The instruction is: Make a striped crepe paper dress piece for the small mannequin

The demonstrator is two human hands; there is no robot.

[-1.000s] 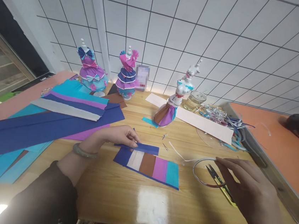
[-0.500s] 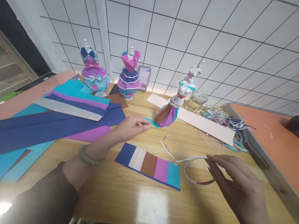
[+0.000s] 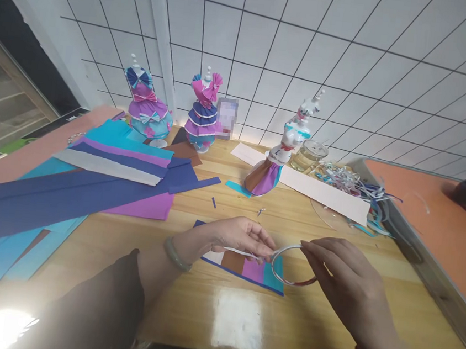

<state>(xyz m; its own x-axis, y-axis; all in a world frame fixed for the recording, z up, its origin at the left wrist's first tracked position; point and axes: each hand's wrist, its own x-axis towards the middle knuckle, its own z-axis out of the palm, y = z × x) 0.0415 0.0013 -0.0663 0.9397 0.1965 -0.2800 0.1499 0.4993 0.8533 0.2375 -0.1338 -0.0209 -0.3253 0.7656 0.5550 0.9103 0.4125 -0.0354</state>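
Observation:
My right hand (image 3: 345,272) pinches a thin ring (image 3: 298,284) at its upper edge, with the fingers closed. White strip is wound on the ring, and its loose end, a narrow white strip (image 3: 235,250), runs leftward. My left hand (image 3: 251,237) has its thumb and fingers closed on that strip close to the ring. Beneath both lies a flat panel of crepe-paper-like bands (image 3: 232,263) in blue, white, brown, purple and turquoise, partly covered by my left hand. Behind it stands a small dress-form figure (image 3: 290,139) with a striped skirt.
Two dressed figures, one with bows (image 3: 150,113) and one with tiers (image 3: 203,118), stand at the back left. Coloured sheets (image 3: 89,193) spread over the left side. A glass jar (image 3: 309,155), a pale paper strip (image 3: 325,194) and tangled scraps (image 3: 344,180) lie at right.
My left hand let go of a blue strip by the sheets, then came right and took the white strip. My right hand moved left with the ring, over the panel's turquoise end.

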